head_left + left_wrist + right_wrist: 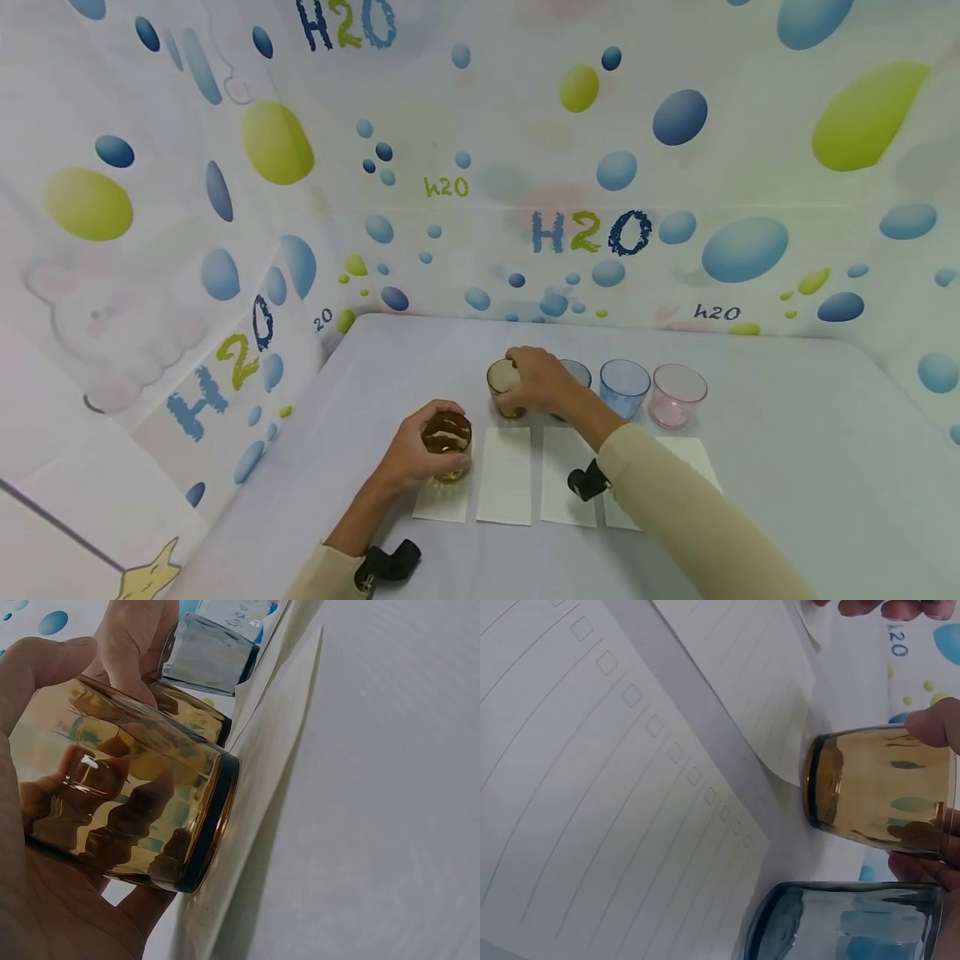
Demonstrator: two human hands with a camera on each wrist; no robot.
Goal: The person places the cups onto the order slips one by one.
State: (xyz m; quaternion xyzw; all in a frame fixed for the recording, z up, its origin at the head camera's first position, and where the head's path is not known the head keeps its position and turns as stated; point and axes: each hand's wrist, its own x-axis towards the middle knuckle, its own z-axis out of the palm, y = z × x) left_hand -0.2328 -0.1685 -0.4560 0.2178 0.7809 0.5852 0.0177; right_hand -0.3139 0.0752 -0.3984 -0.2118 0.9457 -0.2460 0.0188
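Observation:
My left hand (412,450) grips a dark amber glass tumbler (447,433), fingers and thumb wrapped round its sides. That tumbler stands over the leftmost paper sheet (441,504); in the left wrist view its base is right at the paper. Farther back, my right hand (538,382) holds a lighter amber tumbler (501,379) near its rim, thumb on one side and fingers on the other. This tumbler is upright just behind the gap between the first two sheets. Beside it, partly hidden by the right hand, is a grey-blue tumbler (847,922).
A blue tumbler (624,387) and a pink tumbler (677,396) continue the back row to the right. Lined sheets with small checkboxes (504,479) lie side by side in front. White cloth covers the table (795,467), and a patterned sheet (480,117) hangs behind.

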